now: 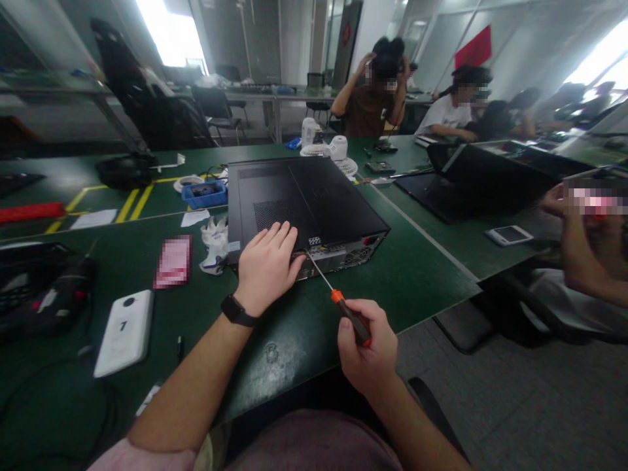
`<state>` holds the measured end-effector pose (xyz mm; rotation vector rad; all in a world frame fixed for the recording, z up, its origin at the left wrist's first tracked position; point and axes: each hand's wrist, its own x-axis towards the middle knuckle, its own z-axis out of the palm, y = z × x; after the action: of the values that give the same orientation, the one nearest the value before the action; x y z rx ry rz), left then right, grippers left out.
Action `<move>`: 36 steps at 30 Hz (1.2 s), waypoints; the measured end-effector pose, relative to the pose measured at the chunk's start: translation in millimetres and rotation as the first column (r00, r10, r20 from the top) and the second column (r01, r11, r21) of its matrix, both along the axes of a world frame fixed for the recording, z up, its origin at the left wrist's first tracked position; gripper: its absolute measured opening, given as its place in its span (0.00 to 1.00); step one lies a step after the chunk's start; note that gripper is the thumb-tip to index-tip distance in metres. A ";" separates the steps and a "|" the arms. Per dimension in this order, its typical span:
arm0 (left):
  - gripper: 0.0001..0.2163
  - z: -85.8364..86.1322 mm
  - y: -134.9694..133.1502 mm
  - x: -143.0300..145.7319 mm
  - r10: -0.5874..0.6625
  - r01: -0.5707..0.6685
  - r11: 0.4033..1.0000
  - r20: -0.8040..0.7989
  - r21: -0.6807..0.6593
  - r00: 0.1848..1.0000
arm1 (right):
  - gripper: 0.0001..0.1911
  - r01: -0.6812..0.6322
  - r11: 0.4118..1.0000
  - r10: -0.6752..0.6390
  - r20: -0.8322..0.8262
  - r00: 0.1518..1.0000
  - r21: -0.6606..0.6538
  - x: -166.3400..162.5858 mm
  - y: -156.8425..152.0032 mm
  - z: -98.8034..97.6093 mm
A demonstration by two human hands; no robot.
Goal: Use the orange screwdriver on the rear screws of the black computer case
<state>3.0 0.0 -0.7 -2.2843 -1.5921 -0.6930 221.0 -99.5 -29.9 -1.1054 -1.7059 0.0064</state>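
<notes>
A black desktop computer case (314, 196) lies flat on the green table, its rear panel with ports, a fan grille and a power socket turned toward me. My left hand (269, 265) rests on the case's near left corner, palm down with the fingers stretched out. In my right hand (367, 343) is a screwdriver (350, 311) with an orange and dark handle, the fingers wrapped round it. Its thin shaft points up and left, and the tip meets the upper edge of the rear panel, just right of my left thumb. Whatever the tip touches is too small to make out.
Left of the case are a blue tray (205, 195), crumpled white plastic (214, 245), a pink packet (173, 261) and a white phone-like device (123, 333). White fans (338, 154) stand behind it. Another opened case (490, 173) and a phone (509, 235) lie right, beside a person (593, 255).
</notes>
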 end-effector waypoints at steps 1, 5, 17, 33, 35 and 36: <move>0.25 -0.5 0.3 0.1 0.000 0.000 1.000 0.001 0.000 1.000 | 0.11 -0.002 1.000 0.002 0.005 1.000 0.003 -0.1 0.0 0.6; 0.25 -0.3 0.5 0.8 -0.002 0.002 1.000 0.021 -0.010 1.000 | 0.11 -0.012 1.000 0.012 0.010 1.000 0.012 -0.5 0.3 1.8; 0.24 -1.5 1.5 -0.4 -0.004 0.004 1.000 -0.001 0.009 1.000 | 0.11 0.001 1.000 -0.001 0.000 1.000 0.030 -1.9 -0.6 -4.3; 0.25 -1.6 1.2 -0.1 -0.007 0.007 1.000 0.004 0.011 1.000 | 0.11 0.031 0.998 -0.030 -0.022 0.999 0.047 0.0 0.1 -7.8; 0.25 -1.4 0.9 -0.1 -0.008 0.008 1.000 0.004 0.012 1.000 | 0.11 0.041 0.997 -0.041 -0.013 0.999 0.060 -0.3 0.3 -7.6; 0.25 -1.4 0.8 -0.1 -0.009 0.009 1.000 0.004 0.013 1.000 | 0.11 0.049 0.997 -0.049 -0.010 0.999 0.058 -0.1 0.2 -8.6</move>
<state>3.0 0.8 -2.1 -2.2835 -1.5762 -0.7085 220.9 -99.3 -38.5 -1.1022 -1.6612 -0.0685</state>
